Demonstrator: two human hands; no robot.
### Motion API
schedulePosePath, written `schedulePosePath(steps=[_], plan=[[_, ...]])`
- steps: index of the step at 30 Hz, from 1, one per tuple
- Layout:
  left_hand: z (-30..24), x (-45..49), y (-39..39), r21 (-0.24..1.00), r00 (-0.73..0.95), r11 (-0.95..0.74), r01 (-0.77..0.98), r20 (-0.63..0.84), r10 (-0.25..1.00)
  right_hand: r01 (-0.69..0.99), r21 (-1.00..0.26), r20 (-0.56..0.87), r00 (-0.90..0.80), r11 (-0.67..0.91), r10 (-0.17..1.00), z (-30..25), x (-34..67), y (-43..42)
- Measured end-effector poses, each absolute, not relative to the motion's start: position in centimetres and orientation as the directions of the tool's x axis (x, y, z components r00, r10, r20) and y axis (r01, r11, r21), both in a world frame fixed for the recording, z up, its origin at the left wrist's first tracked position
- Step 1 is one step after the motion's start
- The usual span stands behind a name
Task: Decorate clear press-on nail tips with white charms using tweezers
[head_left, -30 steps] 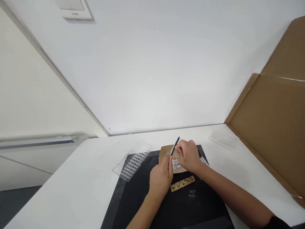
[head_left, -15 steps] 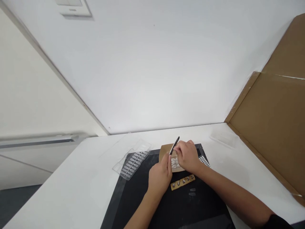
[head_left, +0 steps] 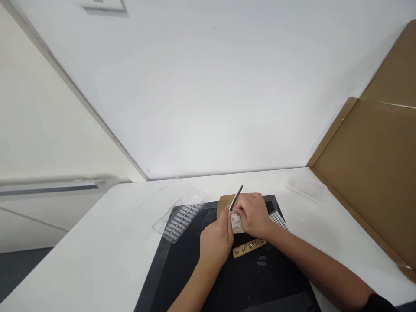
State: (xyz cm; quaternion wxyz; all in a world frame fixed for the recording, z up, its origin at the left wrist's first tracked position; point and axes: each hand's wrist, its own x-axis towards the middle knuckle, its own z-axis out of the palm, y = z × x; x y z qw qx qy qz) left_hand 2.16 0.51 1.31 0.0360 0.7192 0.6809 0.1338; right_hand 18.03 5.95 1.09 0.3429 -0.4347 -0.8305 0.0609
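My left hand (head_left: 218,237) is closed around a slim black-and-white nail file (head_left: 235,198), which points up and to the right. Close beside the file, my right hand (head_left: 255,214) has its fingers pinched together; whatever they hold is hidden. Under both hands lies a brown sheet or tray (head_left: 224,202) with small whitish pieces (head_left: 236,221) on it. Just nearer to me is a gold strip (head_left: 249,248) bearing several small metal stands. Two clear nail tips (head_left: 261,263) lie on the black mat (head_left: 182,268).
A clear plastic tray of nail tips (head_left: 183,222) rests over the mat's far left corner. A sheet of white dots (head_left: 278,220) is partly behind my right wrist. At the back right sits a clear plastic box (head_left: 305,188), near a cardboard panel (head_left: 373,151).
My right hand has shifted slightly down and left, its fingers now nearer my left hand and lower on the file. My left hand still holds the file. The view has tilted slightly.
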Motion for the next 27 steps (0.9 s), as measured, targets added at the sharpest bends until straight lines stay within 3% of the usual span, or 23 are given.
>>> schedulePosePath(steps=[5, 18, 21, 27], plan=[[1.4, 2.2, 0.5, 0.249, 0.045, -0.076, 0.966, 0.127, 0.991, 0.698, -0.438, 0.529, -0.309, 0.566, 0.79, 1.0, 18.1, 6.3], [0.9, 2.3, 0.5, 0.257, 0.069, -0.1, 0.961, 0.128, 0.989, 0.654, -0.453, 0.531, -0.348, 0.606, 0.773, 1.9, 17.8, 6.3], [1.0, 2.5, 0.4, 0.257, 0.09, -0.12, 0.959, 0.124, 0.988, 0.683, -0.47, 0.548, -0.269, 0.558, 0.792, 2.2, 18.0, 6.5], [0.9, 2.4, 0.2, 0.287, 0.029, -0.075, 0.955, 0.161, 0.987, 0.671, -0.477, 0.549, -0.277, 0.568, 0.788, 3.2, 19.3, 6.7]])
